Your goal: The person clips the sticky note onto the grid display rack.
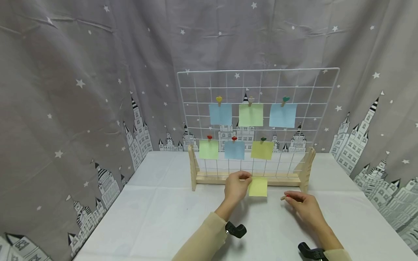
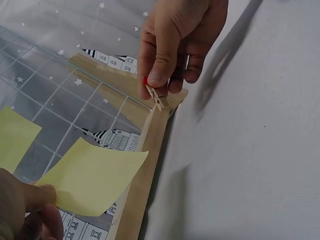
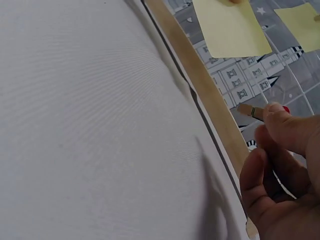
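Note:
A yellow sticky note (image 1: 258, 187) is pinched at its upper left corner by my left hand (image 1: 236, 186), in front of the rack's wooden base. In the left wrist view the note (image 2: 95, 177) hangs between thumb and fingers. To the right, my right hand (image 1: 305, 207) pinches a small wooden clothespin (image 1: 283, 198) with a red top; in the right wrist view the clothespin (image 3: 250, 111) points away from the thumb. A white wire grid (image 1: 228, 87) stands upright behind both hands. Clips hold two rows of blue, green and yellow notes on it, including a yellow-green note (image 1: 262, 150).
The grid's wooden base (image 1: 281, 181) has an upright foot at each end, with the right foot (image 1: 307, 170) behind my right hand. A white cloth (image 1: 156, 217) covers the table. Behind hangs a grey curtain (image 1: 98, 54) printed with stars and castles.

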Demonstrator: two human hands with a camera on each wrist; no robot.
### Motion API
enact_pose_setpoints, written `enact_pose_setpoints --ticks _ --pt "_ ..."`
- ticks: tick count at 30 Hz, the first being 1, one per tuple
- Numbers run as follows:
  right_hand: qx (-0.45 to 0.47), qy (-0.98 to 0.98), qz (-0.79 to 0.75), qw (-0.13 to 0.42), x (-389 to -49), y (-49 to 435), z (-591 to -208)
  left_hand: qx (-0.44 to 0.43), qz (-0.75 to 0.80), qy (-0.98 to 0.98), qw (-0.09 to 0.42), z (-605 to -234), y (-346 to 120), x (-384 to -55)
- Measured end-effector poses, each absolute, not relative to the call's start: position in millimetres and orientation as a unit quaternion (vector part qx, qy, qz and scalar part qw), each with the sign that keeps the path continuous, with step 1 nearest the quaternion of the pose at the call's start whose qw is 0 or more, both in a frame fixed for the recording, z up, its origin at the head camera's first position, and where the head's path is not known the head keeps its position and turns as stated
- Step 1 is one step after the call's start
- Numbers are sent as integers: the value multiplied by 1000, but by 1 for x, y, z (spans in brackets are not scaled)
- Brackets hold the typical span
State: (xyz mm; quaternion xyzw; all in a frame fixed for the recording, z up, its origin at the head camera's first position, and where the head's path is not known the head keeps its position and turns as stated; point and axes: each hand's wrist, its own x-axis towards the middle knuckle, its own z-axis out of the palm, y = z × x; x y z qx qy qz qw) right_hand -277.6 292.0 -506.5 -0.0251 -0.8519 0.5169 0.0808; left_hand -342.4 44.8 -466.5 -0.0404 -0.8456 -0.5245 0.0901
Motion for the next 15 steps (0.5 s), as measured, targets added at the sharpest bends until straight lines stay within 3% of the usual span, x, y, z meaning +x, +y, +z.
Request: enact_pose_setpoints --ticks 15 --pt "-8 -776 615 142 -283 299 -485 -64 -527 -841 106 -458 58 -344"
